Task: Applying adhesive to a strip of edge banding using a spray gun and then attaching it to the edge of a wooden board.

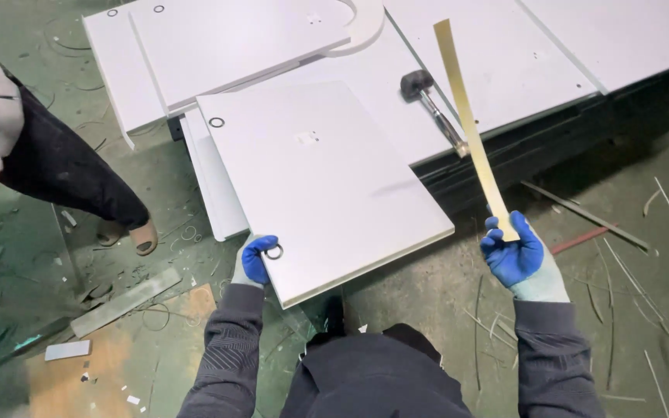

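My left hand [255, 261], in a blue glove, grips the near left corner of a white rectangular panel [315, 178], thumb beside a round hole in that corner. The panel lies tilted over other white boards. My right hand [514, 255], also blue-gloved, holds the lower end of a long thin yellowish strip [468, 116] that rises up and away over the boards.
More white panels [505, 54] are stacked on dark sheets at the back. A rubber mallet [431, 104] lies on them, behind the strip. Another person's leg and sandaled foot [137, 232] stand at the left. Thin offcuts and scraps litter the green floor [636, 255].
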